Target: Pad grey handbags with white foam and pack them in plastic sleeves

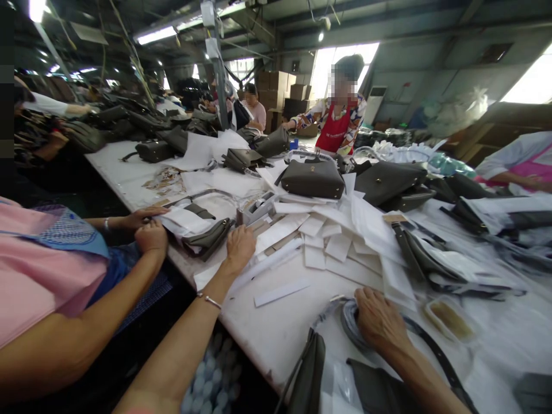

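My left hand [240,248] reaches to the near edge of a heap of white paper and card pieces [314,259], beside a small grey box-like thing [257,210]. Its fingers are curled, and what they hold, if anything, is hidden. Over a coiled bag strap [350,326] that looks wrapped in clear film, my right hand [379,317] is closed with bent fingers. Below it lies a dark grey-green handbag [308,374] with its flap [382,388] and plastic film, partly cut off by the frame. A loose white card strip [282,291] lies between my hands.
At left, a co-worker's hands [150,230] work at another handbag [209,238]. Across the white table [259,328], a person in a red apron [338,129] touches a bag. More handbags [313,177] and a plastic tub [448,319] stand around. The table edge runs along the left.
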`<state>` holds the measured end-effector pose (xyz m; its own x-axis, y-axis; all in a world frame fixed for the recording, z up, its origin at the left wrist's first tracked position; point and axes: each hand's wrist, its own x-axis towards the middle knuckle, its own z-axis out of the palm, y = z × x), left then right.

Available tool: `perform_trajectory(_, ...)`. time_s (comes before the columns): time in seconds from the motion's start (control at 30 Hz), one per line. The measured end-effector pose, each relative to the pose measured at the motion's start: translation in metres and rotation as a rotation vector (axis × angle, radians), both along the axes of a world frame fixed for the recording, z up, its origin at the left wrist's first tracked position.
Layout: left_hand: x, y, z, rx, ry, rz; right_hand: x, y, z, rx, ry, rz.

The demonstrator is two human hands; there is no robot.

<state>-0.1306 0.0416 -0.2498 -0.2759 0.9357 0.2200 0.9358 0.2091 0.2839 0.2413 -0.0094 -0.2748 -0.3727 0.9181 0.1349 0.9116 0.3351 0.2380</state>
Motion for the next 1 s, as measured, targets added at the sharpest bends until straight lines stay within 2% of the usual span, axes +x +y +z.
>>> perform_trajectory(0.23,-0.005,-0.002,-0.008,-0.041,0.05,-0.025,0.018,0.001,-0.022,0.07,0.084,-0.038)
perform_trajectory(0.47,-0.012,0.004,-0.01,0.02,-0.023,-0.049,0.026,0.013,-0.045,-0.068,0.1,-0.102)
perform_trajectory(0.7,-0.011,0.01,-0.008,0.077,-0.166,-0.067,0.022,0.014,-0.042,-0.078,0.102,-0.109)
perform_trajectory(0.87,-0.012,0.015,0.011,0.038,-0.189,-0.106,0.019,0.012,-0.035,-0.106,0.104,-0.136)
perform_trajectory(1.0,-0.023,0.054,0.044,0.042,-0.136,-0.087,0.019,0.011,-0.035,-0.097,0.095,-0.139)
